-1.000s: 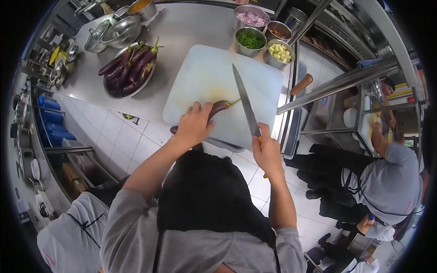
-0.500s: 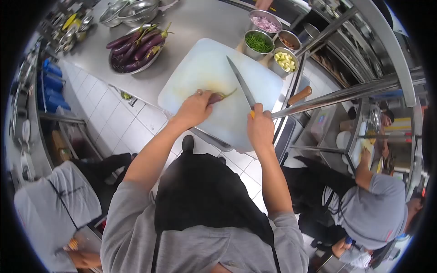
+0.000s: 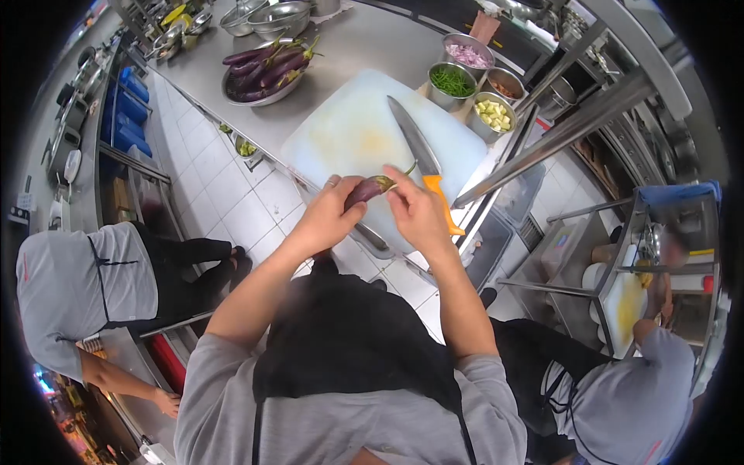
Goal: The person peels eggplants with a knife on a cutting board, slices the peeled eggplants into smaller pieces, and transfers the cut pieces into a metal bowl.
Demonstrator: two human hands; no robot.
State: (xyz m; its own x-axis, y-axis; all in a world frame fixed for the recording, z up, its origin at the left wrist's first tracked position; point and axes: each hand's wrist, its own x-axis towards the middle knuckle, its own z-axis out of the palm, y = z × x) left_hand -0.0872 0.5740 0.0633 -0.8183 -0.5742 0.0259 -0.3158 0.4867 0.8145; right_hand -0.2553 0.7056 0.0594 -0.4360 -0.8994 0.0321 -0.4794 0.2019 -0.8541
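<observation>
Left hand (image 3: 327,213) curled around one glossy purple eggplant (image 3: 363,194), green-capped with a curved stem, over one pale board's (image 3: 333,132) near edge. One orange-handled knife (image 3: 426,157) lay right; four metal containers (image 3: 451,99) stood far right. Forearms (image 3: 267,283) slanted inward, right hand (image 3: 419,215) bent near the cap; whether it pinched cannot be told.

The left hand (image 3: 329,211) grips a purple eggplant (image 3: 363,195), with the right hand's (image 3: 418,211) fingers at its stem end. Beyond both hands, a knife (image 3: 416,139) lies on a cutting board (image 3: 341,128), its orange handle just right of the right hand. Farther past the left hand sits a bowl (image 3: 271,101) of eggplants.
</observation>
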